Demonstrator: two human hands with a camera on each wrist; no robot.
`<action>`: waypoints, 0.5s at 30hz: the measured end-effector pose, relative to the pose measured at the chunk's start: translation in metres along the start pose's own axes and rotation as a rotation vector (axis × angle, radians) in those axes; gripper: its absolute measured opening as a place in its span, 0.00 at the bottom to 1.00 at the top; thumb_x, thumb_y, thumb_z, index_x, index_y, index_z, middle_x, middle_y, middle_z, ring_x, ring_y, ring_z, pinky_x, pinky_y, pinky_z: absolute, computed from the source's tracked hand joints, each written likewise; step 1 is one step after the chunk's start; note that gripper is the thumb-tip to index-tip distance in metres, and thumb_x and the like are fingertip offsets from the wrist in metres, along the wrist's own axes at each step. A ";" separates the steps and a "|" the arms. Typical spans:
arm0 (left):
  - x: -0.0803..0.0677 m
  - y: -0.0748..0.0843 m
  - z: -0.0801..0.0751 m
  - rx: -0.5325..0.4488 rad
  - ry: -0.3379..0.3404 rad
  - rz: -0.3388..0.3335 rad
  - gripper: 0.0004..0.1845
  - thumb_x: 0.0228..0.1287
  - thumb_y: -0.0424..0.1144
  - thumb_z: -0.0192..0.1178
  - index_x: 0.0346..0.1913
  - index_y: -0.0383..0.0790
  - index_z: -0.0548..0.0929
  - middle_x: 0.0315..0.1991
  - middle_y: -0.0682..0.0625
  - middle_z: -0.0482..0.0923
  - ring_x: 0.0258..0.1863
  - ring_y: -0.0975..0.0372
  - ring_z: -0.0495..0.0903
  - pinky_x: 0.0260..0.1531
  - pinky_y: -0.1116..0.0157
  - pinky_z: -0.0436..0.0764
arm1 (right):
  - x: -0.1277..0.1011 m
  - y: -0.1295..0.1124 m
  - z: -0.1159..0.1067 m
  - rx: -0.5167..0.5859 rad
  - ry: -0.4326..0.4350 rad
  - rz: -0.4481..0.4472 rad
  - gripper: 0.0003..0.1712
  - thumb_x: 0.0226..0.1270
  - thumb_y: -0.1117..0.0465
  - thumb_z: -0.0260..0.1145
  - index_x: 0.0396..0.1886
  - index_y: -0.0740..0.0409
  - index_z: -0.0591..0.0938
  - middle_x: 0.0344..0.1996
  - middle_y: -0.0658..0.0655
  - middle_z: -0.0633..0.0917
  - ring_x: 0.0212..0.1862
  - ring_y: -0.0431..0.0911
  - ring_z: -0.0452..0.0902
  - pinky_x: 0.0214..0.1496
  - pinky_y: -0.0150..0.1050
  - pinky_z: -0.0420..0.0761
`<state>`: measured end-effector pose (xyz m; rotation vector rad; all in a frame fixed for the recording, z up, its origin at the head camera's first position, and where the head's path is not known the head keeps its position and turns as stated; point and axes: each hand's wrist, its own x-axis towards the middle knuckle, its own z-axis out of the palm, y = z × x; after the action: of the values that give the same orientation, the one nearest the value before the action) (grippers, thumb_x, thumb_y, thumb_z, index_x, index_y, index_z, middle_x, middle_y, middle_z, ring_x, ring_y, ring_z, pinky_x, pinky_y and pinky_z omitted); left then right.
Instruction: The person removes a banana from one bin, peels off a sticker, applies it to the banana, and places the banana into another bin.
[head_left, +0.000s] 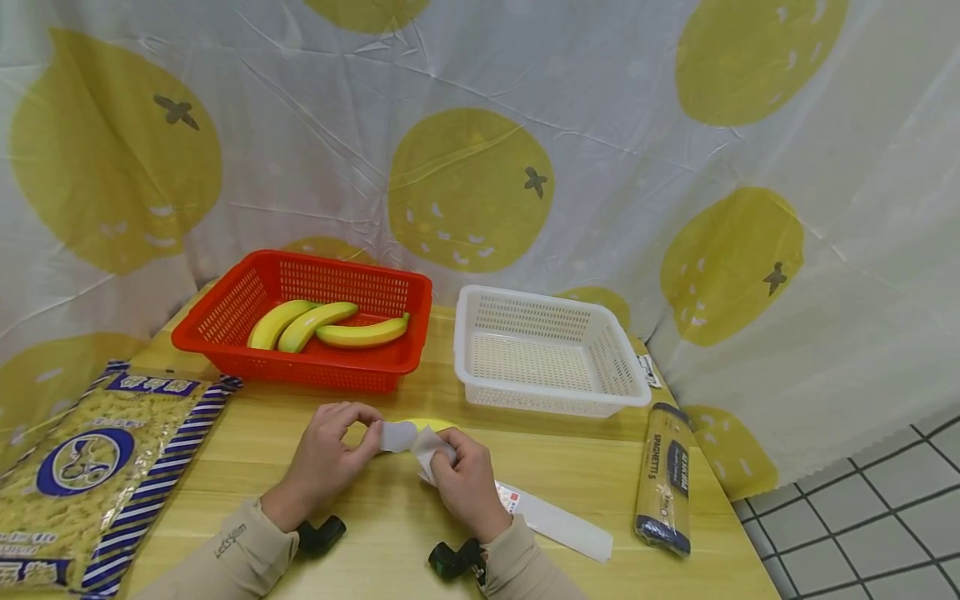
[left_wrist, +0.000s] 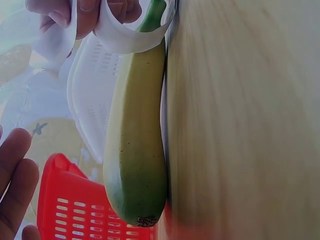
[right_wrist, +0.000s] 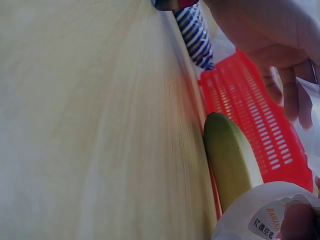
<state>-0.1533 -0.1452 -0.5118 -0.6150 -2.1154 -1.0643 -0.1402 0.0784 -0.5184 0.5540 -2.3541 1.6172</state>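
Low in the centre of the head view both hands pinch a white label strip [head_left: 408,437] over a banana [head_left: 431,424] barely peeking out on the worktop [head_left: 390,517], left hand [head_left: 330,454] and right hand [head_left: 465,479] each gripping it, while the left wrist view shows the whole yellow-green banana [left_wrist: 137,145] beside the red basket [left_wrist: 75,210].

Bright, even light fills the head view, perhaps from overhead; shadows under the red basket [head_left: 300,321] and white basket [head_left: 547,350] are faint. Straight lines bow slightly toward 3 and 9 o'clock. Both wrist views are soft: the table [left_wrist: 240,125] smears with blur, and washed-out glare sits at 10 o'clock in the left one.
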 end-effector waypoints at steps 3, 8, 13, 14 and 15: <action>0.001 0.000 0.000 -0.001 0.003 -0.002 0.08 0.55 0.28 0.67 0.34 0.45 0.85 0.30 0.58 0.85 0.31 0.63 0.81 0.46 0.60 0.71 | 0.000 -0.001 -0.001 -0.001 -0.006 0.001 0.15 0.65 0.74 0.58 0.37 0.53 0.87 0.30 0.54 0.88 0.28 0.36 0.76 0.26 0.29 0.74; 0.002 0.001 0.000 0.005 0.016 -0.009 0.06 0.58 0.29 0.66 0.34 0.45 0.85 0.30 0.58 0.85 0.31 0.62 0.82 0.46 0.60 0.71 | 0.000 -0.001 -0.001 -0.016 -0.011 0.015 0.15 0.64 0.74 0.58 0.36 0.53 0.87 0.30 0.54 0.88 0.28 0.37 0.75 0.27 0.28 0.73; 0.002 0.002 -0.001 0.014 0.034 -0.027 0.03 0.62 0.32 0.65 0.34 0.43 0.86 0.30 0.57 0.85 0.31 0.60 0.82 0.46 0.59 0.71 | 0.001 -0.006 -0.001 -0.013 -0.020 0.034 0.15 0.63 0.77 0.56 0.35 0.60 0.86 0.30 0.58 0.88 0.28 0.35 0.75 0.28 0.28 0.75; 0.002 0.002 -0.002 0.015 0.035 -0.033 0.03 0.62 0.32 0.65 0.34 0.43 0.85 0.29 0.57 0.85 0.31 0.60 0.82 0.46 0.58 0.71 | 0.001 -0.012 -0.002 -0.005 -0.022 0.026 0.14 0.62 0.78 0.56 0.35 0.62 0.86 0.30 0.59 0.88 0.28 0.35 0.75 0.28 0.28 0.76; 0.003 0.002 -0.002 0.019 0.037 -0.037 0.03 0.61 0.31 0.65 0.34 0.44 0.85 0.29 0.57 0.85 0.30 0.59 0.82 0.46 0.58 0.71 | 0.001 -0.017 -0.003 0.003 -0.025 0.019 0.14 0.62 0.78 0.55 0.35 0.63 0.86 0.29 0.61 0.88 0.28 0.34 0.76 0.28 0.29 0.77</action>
<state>-0.1531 -0.1454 -0.5082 -0.5452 -2.1104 -1.0663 -0.1338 0.0756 -0.5026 0.5575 -2.3825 1.6321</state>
